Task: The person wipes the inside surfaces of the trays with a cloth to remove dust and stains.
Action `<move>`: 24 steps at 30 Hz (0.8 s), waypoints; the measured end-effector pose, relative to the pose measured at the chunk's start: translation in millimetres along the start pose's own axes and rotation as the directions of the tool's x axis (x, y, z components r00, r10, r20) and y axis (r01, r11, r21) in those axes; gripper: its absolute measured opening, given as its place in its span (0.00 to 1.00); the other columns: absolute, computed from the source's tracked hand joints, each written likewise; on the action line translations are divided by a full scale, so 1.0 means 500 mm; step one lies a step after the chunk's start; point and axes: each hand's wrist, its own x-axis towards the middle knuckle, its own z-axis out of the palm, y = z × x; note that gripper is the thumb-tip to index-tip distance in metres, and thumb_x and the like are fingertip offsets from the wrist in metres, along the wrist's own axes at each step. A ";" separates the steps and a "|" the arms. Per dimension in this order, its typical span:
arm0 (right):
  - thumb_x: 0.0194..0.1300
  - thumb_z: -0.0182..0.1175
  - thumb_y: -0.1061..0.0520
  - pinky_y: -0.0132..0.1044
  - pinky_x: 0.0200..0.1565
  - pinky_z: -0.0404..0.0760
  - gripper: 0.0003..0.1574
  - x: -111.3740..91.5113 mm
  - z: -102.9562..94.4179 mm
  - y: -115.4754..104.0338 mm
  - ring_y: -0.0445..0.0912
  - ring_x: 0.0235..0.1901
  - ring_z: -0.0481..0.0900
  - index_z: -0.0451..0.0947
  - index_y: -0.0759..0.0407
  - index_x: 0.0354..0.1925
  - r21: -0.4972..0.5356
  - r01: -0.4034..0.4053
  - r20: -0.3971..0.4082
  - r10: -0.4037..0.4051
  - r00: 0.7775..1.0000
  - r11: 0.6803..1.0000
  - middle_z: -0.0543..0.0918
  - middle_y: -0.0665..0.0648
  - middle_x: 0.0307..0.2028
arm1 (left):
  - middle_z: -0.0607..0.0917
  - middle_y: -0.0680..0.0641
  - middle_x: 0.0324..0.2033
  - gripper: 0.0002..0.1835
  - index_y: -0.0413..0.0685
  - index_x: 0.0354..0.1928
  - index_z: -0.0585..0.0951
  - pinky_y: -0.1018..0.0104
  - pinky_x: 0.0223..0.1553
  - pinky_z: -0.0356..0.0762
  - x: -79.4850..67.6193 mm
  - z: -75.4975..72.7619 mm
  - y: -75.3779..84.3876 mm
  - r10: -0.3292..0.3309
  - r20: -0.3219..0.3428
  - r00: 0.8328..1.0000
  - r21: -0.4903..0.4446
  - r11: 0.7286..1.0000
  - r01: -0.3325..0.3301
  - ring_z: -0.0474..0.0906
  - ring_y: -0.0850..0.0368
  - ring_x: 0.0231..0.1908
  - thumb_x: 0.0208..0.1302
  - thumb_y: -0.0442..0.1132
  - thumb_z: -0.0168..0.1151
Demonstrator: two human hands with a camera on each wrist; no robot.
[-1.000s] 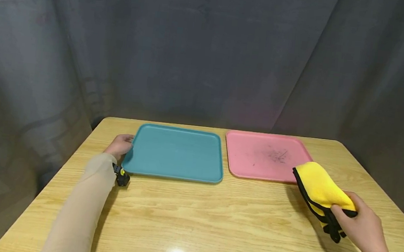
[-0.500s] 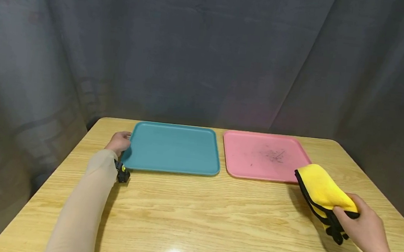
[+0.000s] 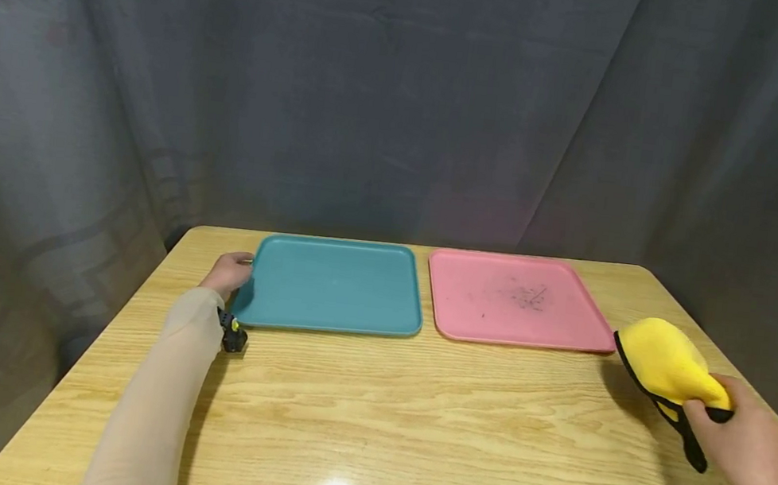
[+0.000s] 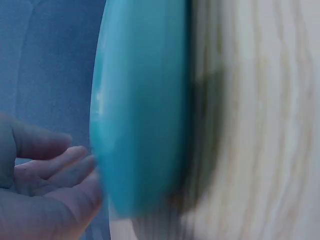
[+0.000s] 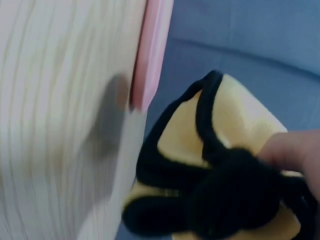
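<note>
A teal tray (image 3: 334,284) lies flat at the back left of the table. My left hand (image 3: 230,272) is at its left side; in the left wrist view the relaxed fingers (image 4: 75,175) reach right to the tray's edge, and the thumb stands apart from it. My right hand (image 3: 751,444) pinches a folded yellow cloth (image 3: 664,358) with black edging, held above the table at the right. Black rounded lobes hang from the cloth's underside in the right wrist view. A pink tray (image 3: 475,304) with dark specks on its surface lies just left of the cloth.
The wooden table (image 3: 371,400) stretches from the trays toward me, with a bright reflection near its front. Grey curtain (image 3: 377,97) hangs behind it and at both sides. A narrow gap separates the two trays.
The teal tray has shifted slightly toward the back of the table beside my left hand. My right hand has moved right with the cloth, away from the pink tray's near corner.
</note>
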 end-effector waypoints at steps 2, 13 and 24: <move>0.60 0.53 0.58 0.44 0.20 0.66 0.28 0.005 -0.002 0.007 0.63 0.24 0.72 0.64 0.73 0.55 -0.047 -0.040 -0.033 0.038 0.999 0.998 0.73 0.80 0.40 | 0.54 0.32 0.70 0.31 0.38 0.72 0.48 0.42 0.66 0.58 -0.003 -0.001 0.003 -0.004 -0.006 1.000 0.013 1.000 0.004 0.53 0.36 0.68 0.69 0.36 0.37; 0.61 0.51 0.59 0.61 0.32 0.71 0.28 0.048 0.005 0.042 0.74 0.36 0.72 0.60 0.72 0.57 -0.225 -0.135 0.024 0.144 0.989 0.965 0.70 0.80 0.41 | 0.47 0.32 0.71 0.32 0.40 0.73 0.44 0.42 0.68 0.53 -0.060 0.006 0.041 0.109 0.032 0.994 0.086 0.990 -0.112 0.46 0.35 0.70 0.73 0.42 0.38; 0.54 0.62 0.55 0.53 0.24 0.74 0.35 0.058 0.044 0.049 0.68 0.32 0.76 0.62 0.74 0.54 -0.187 0.091 0.294 -0.033 0.955 0.978 0.75 0.80 0.38 | 0.46 0.31 0.71 0.33 0.43 0.73 0.44 0.39 0.67 0.52 -0.131 0.032 0.048 0.266 0.126 0.956 0.148 0.948 -0.283 0.44 0.32 0.70 0.73 0.45 0.41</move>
